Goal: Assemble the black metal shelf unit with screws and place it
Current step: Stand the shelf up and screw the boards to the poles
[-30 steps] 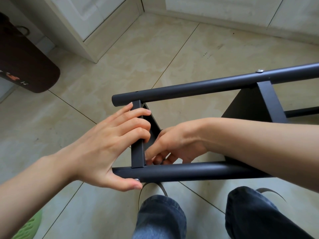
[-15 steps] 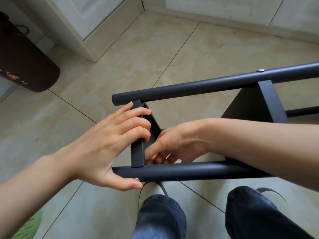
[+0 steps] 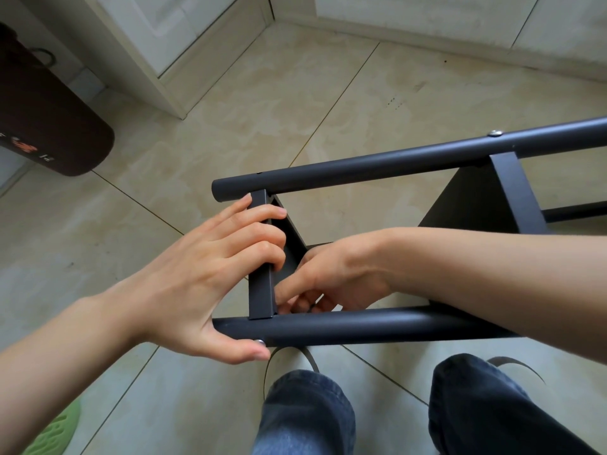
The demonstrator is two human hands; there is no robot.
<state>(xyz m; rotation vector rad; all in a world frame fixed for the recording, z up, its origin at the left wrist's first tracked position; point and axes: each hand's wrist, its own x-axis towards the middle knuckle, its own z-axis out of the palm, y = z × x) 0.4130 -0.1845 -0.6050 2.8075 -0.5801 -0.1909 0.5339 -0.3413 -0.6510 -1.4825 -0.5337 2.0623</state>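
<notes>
The black metal shelf unit [image 3: 377, 167] lies on its side on the tiled floor, two round tubes running left to right. My left hand [image 3: 203, 277] grips the end crossbar [image 3: 261, 290], fingers curled over it and thumb under the near tube [image 3: 361, 326]. A silver screw head [image 3: 259, 341] shows on the near tube by my thumb. My right hand [image 3: 331, 280] reaches inside the frame behind the crossbar, its fingertips curled together at the joint; what they pinch is hidden. Another screw [image 3: 495, 133] sits on the far tube.
A dark brown bag [image 3: 49, 126] stands at the left by a white cabinet base [image 3: 154, 73]. My knees in dark jeans [image 3: 305, 415] are just below the frame. A green slipper [image 3: 56, 435] shows at the bottom left.
</notes>
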